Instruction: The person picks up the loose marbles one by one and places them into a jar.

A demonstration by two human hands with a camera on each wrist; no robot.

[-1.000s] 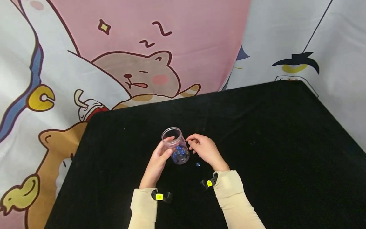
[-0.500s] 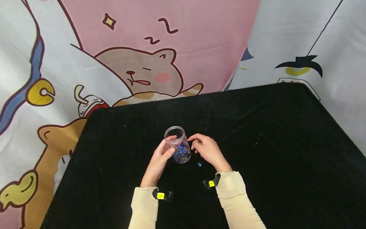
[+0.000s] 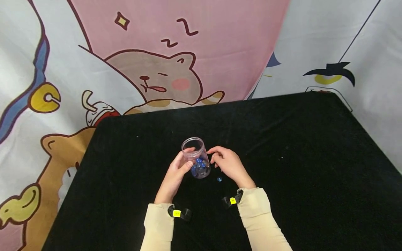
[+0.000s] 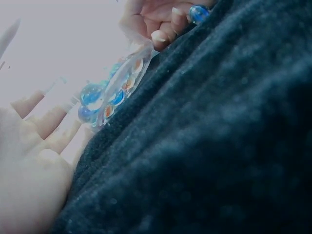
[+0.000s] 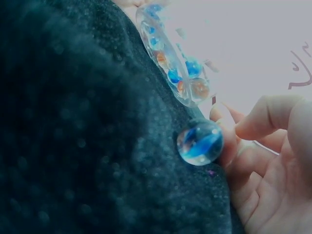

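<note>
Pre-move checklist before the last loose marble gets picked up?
1. Jar steadied: ok, left hand grips it, upright on the cloth.
2. Jar mouth open: ok, no lid on it.
3. Loose marble located: ok, on the cloth beside the jar, at the right hand.
4. Right hand free: cannot tell; fingers curled, nothing plainly held.
5. Room in jar: ok, marbles fill only the bottom.
6. Other strays: ok, none seen from the head view.

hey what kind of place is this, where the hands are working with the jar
Probably a staged recording setup, not a lived-in room: a table draped in black cloth, cartoon-print sheets hung as a backdrop, and small tagged straps on both wrists. The left hand holds a clear jar of marbles.
</note>
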